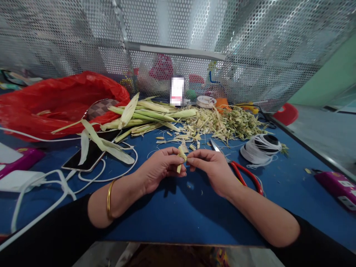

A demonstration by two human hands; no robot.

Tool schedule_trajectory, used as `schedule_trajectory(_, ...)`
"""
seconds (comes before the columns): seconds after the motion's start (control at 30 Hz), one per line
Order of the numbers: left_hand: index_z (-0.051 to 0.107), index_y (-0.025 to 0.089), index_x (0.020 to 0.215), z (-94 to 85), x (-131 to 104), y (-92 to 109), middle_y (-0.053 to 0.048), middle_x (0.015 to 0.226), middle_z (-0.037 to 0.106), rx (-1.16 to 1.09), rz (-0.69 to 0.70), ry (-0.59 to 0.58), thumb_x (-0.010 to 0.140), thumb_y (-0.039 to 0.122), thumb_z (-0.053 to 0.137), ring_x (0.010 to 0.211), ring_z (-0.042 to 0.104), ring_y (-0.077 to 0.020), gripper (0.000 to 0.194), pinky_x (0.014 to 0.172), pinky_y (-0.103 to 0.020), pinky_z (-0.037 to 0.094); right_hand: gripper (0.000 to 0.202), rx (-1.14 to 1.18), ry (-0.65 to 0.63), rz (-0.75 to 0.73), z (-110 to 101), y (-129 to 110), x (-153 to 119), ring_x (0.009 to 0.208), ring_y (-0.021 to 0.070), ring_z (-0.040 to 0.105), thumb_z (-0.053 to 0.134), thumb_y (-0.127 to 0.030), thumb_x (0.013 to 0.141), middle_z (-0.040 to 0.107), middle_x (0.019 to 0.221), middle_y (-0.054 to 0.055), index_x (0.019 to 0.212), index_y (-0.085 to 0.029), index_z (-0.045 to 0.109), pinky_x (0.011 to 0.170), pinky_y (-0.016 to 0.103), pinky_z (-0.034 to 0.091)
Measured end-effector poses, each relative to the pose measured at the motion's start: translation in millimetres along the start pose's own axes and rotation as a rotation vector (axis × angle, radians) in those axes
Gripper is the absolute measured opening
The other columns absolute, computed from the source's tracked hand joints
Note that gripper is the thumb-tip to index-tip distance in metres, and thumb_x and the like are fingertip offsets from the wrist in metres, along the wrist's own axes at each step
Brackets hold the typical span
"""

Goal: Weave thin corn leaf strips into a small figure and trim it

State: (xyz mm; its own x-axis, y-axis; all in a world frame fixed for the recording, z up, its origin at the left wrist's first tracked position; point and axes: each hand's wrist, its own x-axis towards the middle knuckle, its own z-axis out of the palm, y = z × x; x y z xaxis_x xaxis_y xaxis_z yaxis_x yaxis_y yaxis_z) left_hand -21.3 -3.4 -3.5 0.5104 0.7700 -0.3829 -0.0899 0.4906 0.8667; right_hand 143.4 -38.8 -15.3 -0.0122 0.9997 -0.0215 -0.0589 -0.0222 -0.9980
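Beyond the husk piece (181, 152) in pinched left hand (161, 167) and narrow right hand (217, 170), a red bag (63, 97) with a checkered item (102, 108) inside.

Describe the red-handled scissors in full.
The scissors lie on the blue table, two curved red handles towards the person, with a bit of yellow beside the left one. A shiny, metal-looking pointed blade faces the plant scraps. The right hand hides their middle; whether it touches them, I can't tell.
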Motion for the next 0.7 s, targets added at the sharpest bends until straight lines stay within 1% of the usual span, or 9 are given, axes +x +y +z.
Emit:
schedule_trajectory(0.07, 0.059, 0.017, 0.077, 1.5, -0.8, -0.8, 0.0, 0.058, 0.064, 0.027, 0.032, 0.034, 0.067, 0.021, 0.072, 0.055, 0.061, -0.0121, 0.017, 0.066, -0.028, 0.053, 0.009, -0.008, 0.004, -0.003, 0.0, 0.9, 0.4, 0.056, 0.0104, 0.057, 0.072, -0.025, 0.069, 0.066, 0.064, -0.001, 0.07, -0.017, 0.071, 0.062, 0.026, 0.048)
schedule_trajectory(0.2, 0.062, 0.016, 0.084, 0.9, -1.1, -1.4, -0.004, 0.068, 0.07, 0.084, 0.05, 0.066, 0.068, 0.026, 0.074, 0.06, 0.065, -0.0133, 0.023, 0.069, -0.03, 0.054, 0.01, -0.069, 0.028, -0.034, -0.8, 0.1, 0.3, 0.055, 0.0103, 0.057, 0.071, -0.027, 0.071, 0.065, 0.061, -0.001, 0.071, -0.017, 0.07, 0.061, 0.026, 0.047)
schedule_trajectory(0.27, 0.062, 0.015, 0.082, -0.9, -0.6, -0.8, -0.004, 0.068, 0.07, 0.1, 0.045, 0.061, 0.068, 0.026, 0.075, 0.059, 0.065, -0.0129, 0.023, 0.069, -0.029, 0.054, 0.01, -0.069, 0.011, -0.02, -1.1, -0.8, 0.2, 0.055, 0.0103, 0.057, 0.071, -0.027, 0.071, 0.065, 0.061, -0.002, 0.071, -0.017, 0.071, 0.062, 0.026, 0.047)
schedule_trajectory(0.4, 0.061, 0.016, 0.073, -2.6, 0.0, 1.5, -0.001, 0.057, 0.066, 0.101, 0.025, 0.063, 0.063, 0.023, 0.076, 0.052, 0.062, -0.0118, 0.02, 0.062, -0.025, 0.052, 0.012, 0.007, -0.049, 0.066, -0.8, -0.4, 0.4, 0.054, 0.0096, 0.055, 0.073, -0.027, 0.069, 0.063, 0.057, -0.002, 0.069, -0.015, 0.071, 0.063, 0.026, 0.045)
schedule_trajectory(0.5, 0.06, 0.016, 0.069, -1.2, -0.4, 2.9, 0.0, 0.056, 0.066, 0.121, 0.059, 0.079, 0.061, 0.023, 0.077, 0.051, 0.062, -0.0123, 0.02, 0.061, -0.025, 0.052, 0.016, 0.096, -0.061, 0.117, -0.2, 2.1, 0.6, 0.053, 0.009, 0.053, 0.075, -0.029, 0.067, 0.063, 0.057, -0.002, 0.069, -0.015, 0.07, 0.06, 0.025, 0.044)
schedule_trajectory(0.63, 0.061, 0.017, 0.07, 1.1, -2.0, 3.9, -0.001, 0.061, 0.069, 0.146, 0.105, 0.096, 0.058, 0.027, 0.081, 0.057, 0.065, -0.0141, 0.025, 0.063, -0.026, 0.052, 0.016, 0.143, -0.076, 0.101, 0.4, 3.6, 0.3, 0.054, 0.0092, 0.054, 0.075, -0.031, 0.068, 0.064, 0.059, -0.001, 0.069, -0.015, 0.07, 0.06, 0.025, 0.044)
schedule_trajectory(0.7, 0.062, 0.017, 0.07, 1.2, -2.6, 3.9, -0.002, 0.062, 0.07, 0.149, 0.101, 0.077, 0.058, 0.028, 0.082, 0.059, 0.066, -0.0149, 0.026, 0.064, -0.026, 0.053, 0.018, 0.136, -0.074, 0.088, 0.8, 3.0, 0.0, 0.054, 0.0091, 0.054, 0.076, -0.031, 0.067, 0.064, 0.059, -0.001, 0.068, -0.015, 0.07, 0.06, 0.024, 0.044)
